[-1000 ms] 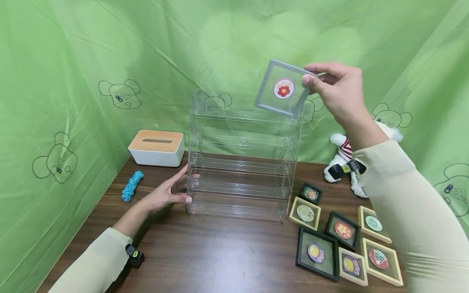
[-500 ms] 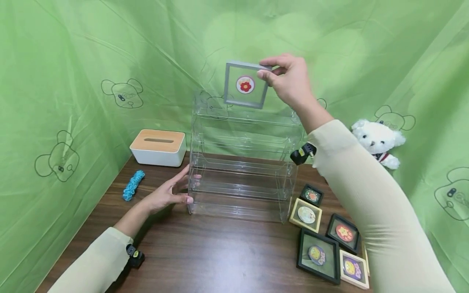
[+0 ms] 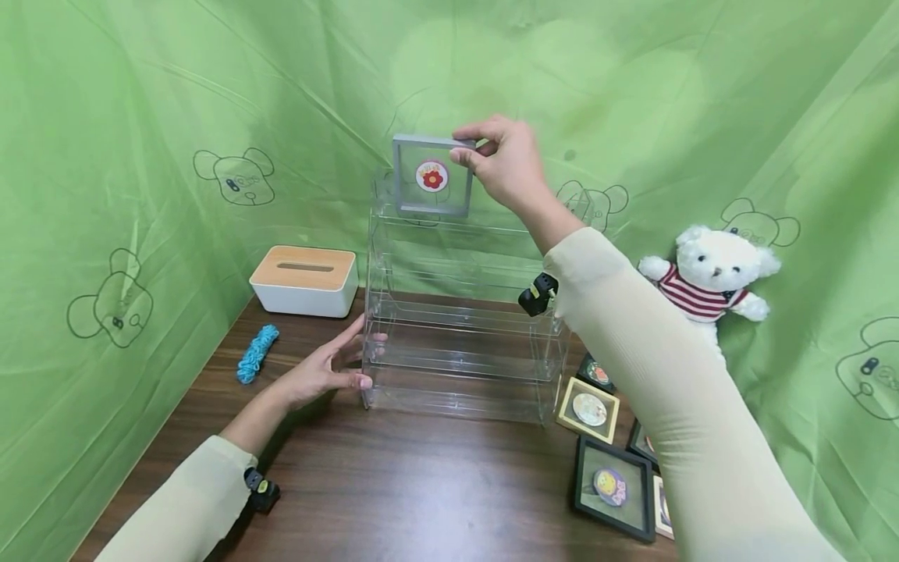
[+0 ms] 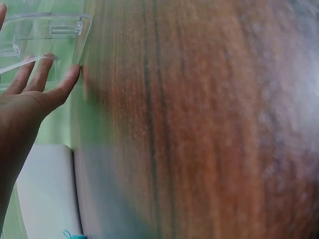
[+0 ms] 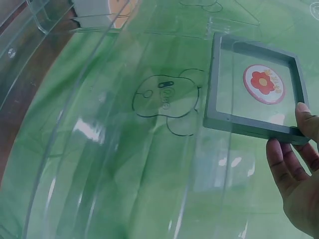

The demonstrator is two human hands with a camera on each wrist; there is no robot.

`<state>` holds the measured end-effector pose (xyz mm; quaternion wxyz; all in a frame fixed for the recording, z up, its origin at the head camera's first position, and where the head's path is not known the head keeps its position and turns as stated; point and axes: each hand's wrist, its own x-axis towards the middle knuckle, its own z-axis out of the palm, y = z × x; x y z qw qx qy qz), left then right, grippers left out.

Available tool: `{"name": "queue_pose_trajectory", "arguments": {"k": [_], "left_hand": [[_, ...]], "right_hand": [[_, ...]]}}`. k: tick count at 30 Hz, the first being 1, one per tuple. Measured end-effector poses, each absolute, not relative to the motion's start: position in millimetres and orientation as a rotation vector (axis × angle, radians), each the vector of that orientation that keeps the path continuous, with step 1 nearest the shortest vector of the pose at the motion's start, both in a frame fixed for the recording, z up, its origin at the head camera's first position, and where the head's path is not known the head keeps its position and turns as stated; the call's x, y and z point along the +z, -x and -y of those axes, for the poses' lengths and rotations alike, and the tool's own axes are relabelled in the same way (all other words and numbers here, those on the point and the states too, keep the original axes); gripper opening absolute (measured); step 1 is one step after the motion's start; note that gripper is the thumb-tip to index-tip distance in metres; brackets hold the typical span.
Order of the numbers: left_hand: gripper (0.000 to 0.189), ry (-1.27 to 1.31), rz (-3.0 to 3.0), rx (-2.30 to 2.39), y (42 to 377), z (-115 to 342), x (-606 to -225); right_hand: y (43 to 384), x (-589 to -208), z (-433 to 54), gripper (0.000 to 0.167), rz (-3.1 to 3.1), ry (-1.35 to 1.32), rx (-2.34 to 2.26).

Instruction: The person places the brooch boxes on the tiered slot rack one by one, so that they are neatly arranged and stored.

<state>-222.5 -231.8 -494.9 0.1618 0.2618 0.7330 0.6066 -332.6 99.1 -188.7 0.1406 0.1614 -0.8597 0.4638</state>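
My right hand (image 3: 507,160) pinches the right edge of a grey square display frame (image 3: 433,208), thumb in front. The frame has a clear centre with a round red-flower badge (image 3: 431,176). It is upright at the top tier of a clear acrylic tiered stand (image 3: 456,363); whether it touches the tier I cannot tell. In the right wrist view, the thumb and fingertips hold a corner of the grey frame (image 5: 239,127). My left hand (image 3: 319,375) rests against the stand's left side panel near the table, fingers spread and fairly straight. The left wrist view shows these fingers (image 4: 62,92) touching the clear panel.
Several badge frames, including a large black one (image 3: 612,527) and a pale wooden one (image 3: 588,410), lie to the right, partly behind my sleeve. A white teddy bear (image 3: 716,261) sits beyond. On the left are a tissue box (image 3: 302,297) and a blue cord bundle (image 3: 257,353).
My right hand has carried the grey frame leftward and slightly down to the stand's top left, straightening it from a tilt. My left hand has stayed on the side panel.
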Motion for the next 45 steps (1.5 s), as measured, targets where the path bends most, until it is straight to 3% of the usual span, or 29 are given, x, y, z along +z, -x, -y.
{"name": "queue_pose_trajectory", "arguments": {"k": [11, 20, 45], "left_hand": [[0.115, -0.743, -2.097, 1.726, 222.0, 233.0, -495.0], [0.114, -0.74, -2.088, 1.726, 221.8, 231.1, -495.2], [0.114, -0.68, -2.107, 1.728, 218.9, 241.1, -496.7]], "right_hand": [[328.7, -195.3, -101.3, 0.034, 2.492, -0.494, 1.368], [321.5, -191.7, -117.6, 0.052, 2.553, -0.482, 1.278], [289.5, -211.8, -260.3, 0.055, 2.543, -0.25, 1.029]]}}
